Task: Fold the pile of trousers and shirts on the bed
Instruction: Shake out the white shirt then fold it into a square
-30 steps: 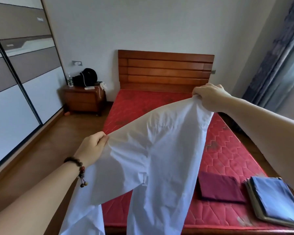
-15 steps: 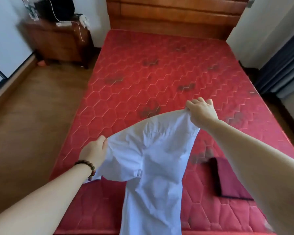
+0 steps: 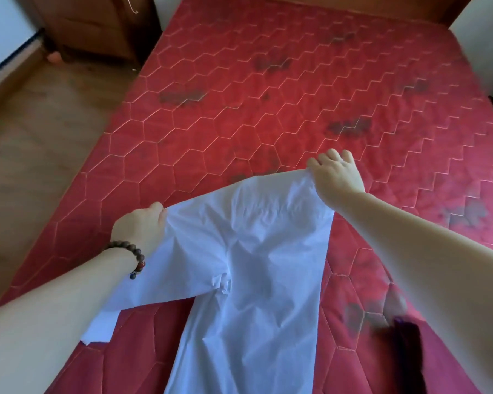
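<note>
White trousers (image 3: 248, 268) lie spread on the red quilted mattress (image 3: 239, 89), waistband toward the headboard, legs running down out of the frame. My left hand (image 3: 138, 227), with a bead bracelet on the wrist, grips the waistband's left corner. My right hand (image 3: 335, 173) pinches the right corner of the waistband, fingers reaching onto the mattress. One leg splays out to the lower left under my left forearm. A folded dark maroon garment (image 3: 407, 345) shows partly beneath my right forearm.
A wooden bedside cabinet (image 3: 97, 24) stands at the upper left beside the bed. Wooden floor (image 3: 34, 132) runs along the left side. A white wall corner (image 3: 484, 44) sits at the upper right.
Both hands have lowered the trousers from mid-air down onto the mattress and spread the waistband. The camera has tilted down and closer, so the headboard and the blue folded stack have left the view.
</note>
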Motion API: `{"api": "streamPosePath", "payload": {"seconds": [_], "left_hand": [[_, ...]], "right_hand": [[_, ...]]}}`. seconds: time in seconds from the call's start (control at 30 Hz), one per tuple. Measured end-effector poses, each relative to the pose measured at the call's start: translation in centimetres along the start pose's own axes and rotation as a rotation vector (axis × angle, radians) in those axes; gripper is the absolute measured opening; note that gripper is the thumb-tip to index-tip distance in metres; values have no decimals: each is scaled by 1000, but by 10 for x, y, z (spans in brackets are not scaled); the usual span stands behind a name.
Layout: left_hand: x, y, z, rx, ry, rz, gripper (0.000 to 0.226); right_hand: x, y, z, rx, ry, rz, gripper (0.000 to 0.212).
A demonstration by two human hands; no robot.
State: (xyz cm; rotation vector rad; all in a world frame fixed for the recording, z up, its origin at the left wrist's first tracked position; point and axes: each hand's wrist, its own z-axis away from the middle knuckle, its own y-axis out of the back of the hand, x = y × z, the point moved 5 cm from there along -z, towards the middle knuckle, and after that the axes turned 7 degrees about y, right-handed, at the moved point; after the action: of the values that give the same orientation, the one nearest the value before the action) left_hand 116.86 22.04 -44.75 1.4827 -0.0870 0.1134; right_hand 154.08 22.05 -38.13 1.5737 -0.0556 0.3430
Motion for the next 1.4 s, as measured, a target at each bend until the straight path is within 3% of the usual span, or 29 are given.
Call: {"api": "streamPosePath", "payload": {"seconds": [0.17, 0.3, 0.37, 0.47, 0.57, 0.67, 0.77, 0.9, 1.03, 1.13, 1.2, 1.27, 1.33, 1.4], "left_hand": [[33, -52, -23, -56, -12, -220, 41], [73, -83, -38, -70, -60, -253, 50], [93, -96, -46, -95, -84, -198, 51], [117, -112, -59, -116, -54, -98, 51], [125, -124, -69, -102, 3, -83, 52], [121, -137, -69, -121, -10, -57, 48], [116, -139, -66, -75, -76, -106, 46], [112, -130, -81, -52, -118, -126, 47], [120, -102, -114, 134, -112, -69, 43], [123, -86, -131, 224, 79, 18, 37], [141, -85, -122, 256, 52, 87, 33], [179, -96, -92, 174, -179, 207, 36], [211, -126, -56, -57, -368, 177, 53], [211, -158, -44, -196, -360, 62, 52]], "right_hand": [[-8, -73, -1, -196, -5, -102, 55], [-7, -119, 9, -245, -75, -198, 55], [-4, -133, 12, -208, -219, -310, 55], [8, -156, 15, -164, -632, -629, 56], [9, -182, 15, -272, -936, -834, 55], [-2, -190, 10, -328, -834, -761, 27], [-12, -190, 12, -133, -864, -858, 18], [-16, -179, 6, 15, -839, -906, 16], [7, -154, -38, 164, -773, -806, 15], [15, -144, -60, 193, -687, -628, 22], [-1, -142, -55, 242, -565, -471, 29], [-38, -147, -45, 265, -382, -442, 31], [-79, -167, -38, 66, -203, -443, 37], [-102, -187, -33, -77, -133, -447, 48]]}}
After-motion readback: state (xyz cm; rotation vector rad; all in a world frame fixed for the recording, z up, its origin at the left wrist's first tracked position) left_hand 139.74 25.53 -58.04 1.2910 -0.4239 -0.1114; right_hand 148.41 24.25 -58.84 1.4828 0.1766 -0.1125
